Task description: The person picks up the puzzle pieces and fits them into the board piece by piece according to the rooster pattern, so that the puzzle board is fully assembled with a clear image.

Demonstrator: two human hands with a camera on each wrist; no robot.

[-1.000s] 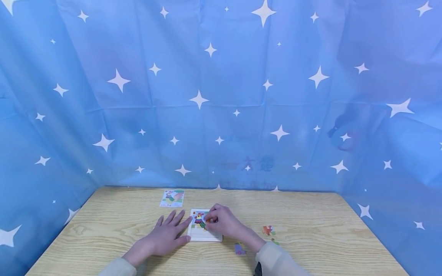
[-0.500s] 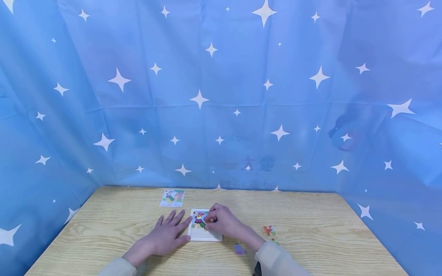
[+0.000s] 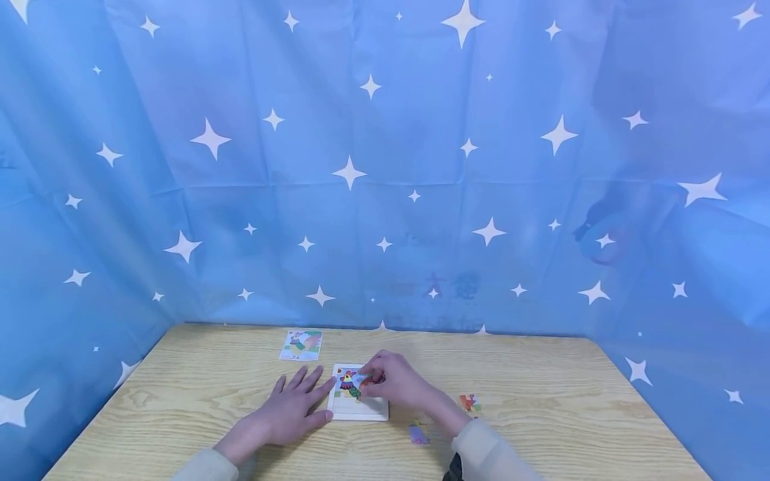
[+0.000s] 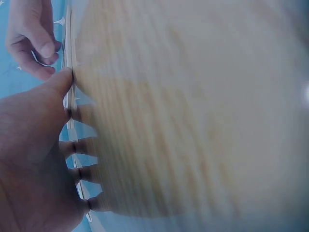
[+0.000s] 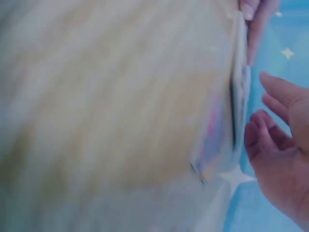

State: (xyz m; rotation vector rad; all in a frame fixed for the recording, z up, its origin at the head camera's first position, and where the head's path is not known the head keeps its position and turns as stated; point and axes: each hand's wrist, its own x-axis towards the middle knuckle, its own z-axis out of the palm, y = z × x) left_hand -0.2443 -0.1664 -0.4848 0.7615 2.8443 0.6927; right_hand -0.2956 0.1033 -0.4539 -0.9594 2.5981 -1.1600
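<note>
A white puzzle tray [image 3: 358, 415] lies mid-table, a rooster picture partly assembled in its upper part. My right hand [image 3: 400, 384] is over its right side, thumb and fingers curled round a reddish puzzle piece [image 3: 374, 379], which the fingers largely hide. In the right wrist view the same hand [image 5: 287, 140] shows beside the tray's edge [image 5: 239, 82]. At the tray's left edge rests my left hand [image 3: 289, 411], its fingers spread and straight and its thumb by the lower left side. The left wrist view shows that hand [image 4: 36, 154] flat against the table.
A rooster picture card [image 3: 301, 345] lies behind and left of the tray. To the tray's right are a red puzzle piece [image 3: 469, 402] and a purple one [image 3: 419, 433]. A starry blue curtain [image 3: 385, 200] surrounds the wooden table [image 3: 541, 381].
My right hand has shifted slightly right and away from me, uncovering more of the rooster picture; the reddish piece has shifted with it. The left hand stays in place.
</note>
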